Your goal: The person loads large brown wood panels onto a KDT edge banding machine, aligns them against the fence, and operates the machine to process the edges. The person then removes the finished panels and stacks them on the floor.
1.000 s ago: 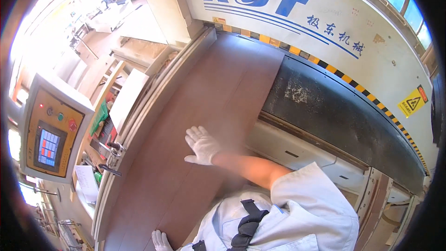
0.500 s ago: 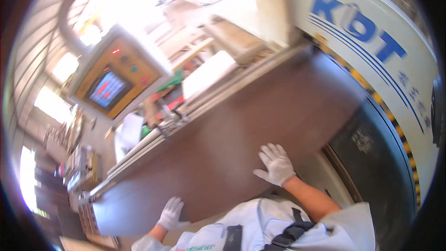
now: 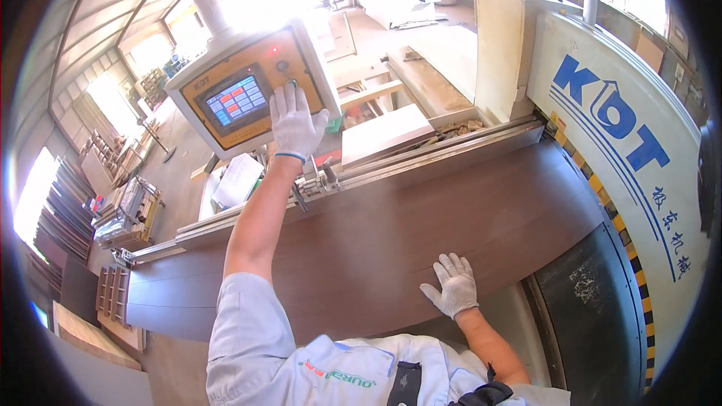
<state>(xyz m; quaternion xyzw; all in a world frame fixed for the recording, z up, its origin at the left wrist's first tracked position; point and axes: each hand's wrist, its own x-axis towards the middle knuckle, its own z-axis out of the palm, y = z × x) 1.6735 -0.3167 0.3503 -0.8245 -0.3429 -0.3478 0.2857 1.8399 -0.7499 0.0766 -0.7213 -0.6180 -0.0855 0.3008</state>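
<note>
My left hand [image 3: 298, 126], in a white knit glove, is raised to a control panel [image 3: 301, 66] with an orange face and a lit touch screen [image 3: 235, 101]. Its fingers are stretched out, the tips over the panel near the buttons beside the screen. Whether a fingertip presses anything is hidden. My right hand [image 3: 454, 286], also gloved, lies flat with fingers spread near the front edge of a long dark brown board [image 3: 353, 256]. The board lies along the machine, against a metal rail [image 3: 451, 163] on its far side.
A large white machine housing [image 3: 602, 105] with a yellow-and-black striped edge [image 3: 630, 244] stands at the right. Beyond the rail are a pale panel piece [image 3: 387, 134] and a paper sheet [image 3: 238, 180]. Wooden boards [image 3: 90, 334] are at the lower left.
My left hand has gone from the board's near left edge up to the control panel. My right hand still rests on the board. The view has turned and steadied.
</note>
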